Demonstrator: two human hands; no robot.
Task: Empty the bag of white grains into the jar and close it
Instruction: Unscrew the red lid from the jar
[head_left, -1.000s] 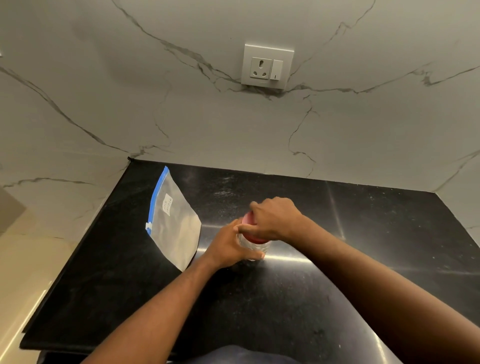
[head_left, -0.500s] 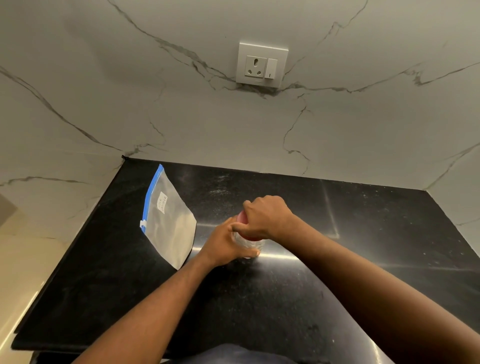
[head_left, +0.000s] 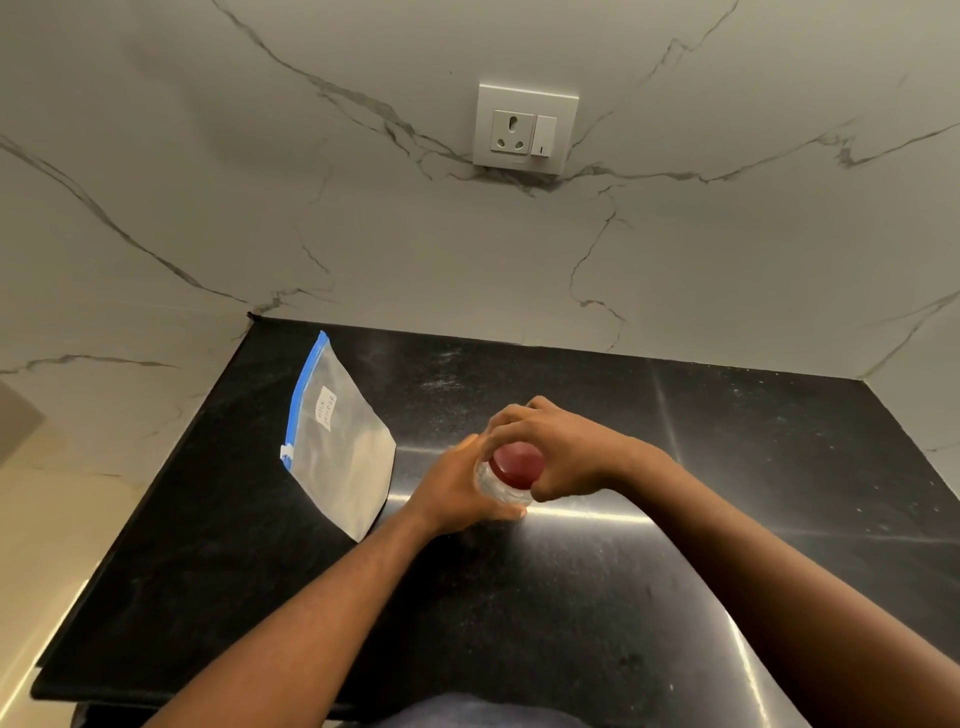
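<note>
The jar (head_left: 500, 487) stands upright on the tabletop (head_left: 597, 613): the left hand (head_left: 457, 493) grips its body from 9 o'clock, and the right hand (head_left: 563, 452) clasps its red lid (head_left: 517, 462) from 3 o'clock.

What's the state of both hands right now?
Left hand: closed, holding the jar.
Right hand: closed, holding the red lid on top of it.

Looked like a home kitchen. Black polished stone countertop (head_left: 675, 597) ran into a corner. White, grey-veined marble backsplash (head_left: 208, 171) rose behind it. Socket with switch (head_left: 525, 130) sat in the wall above. Labelled zip bag (head_left: 345, 457) lay on the counter.
</note>
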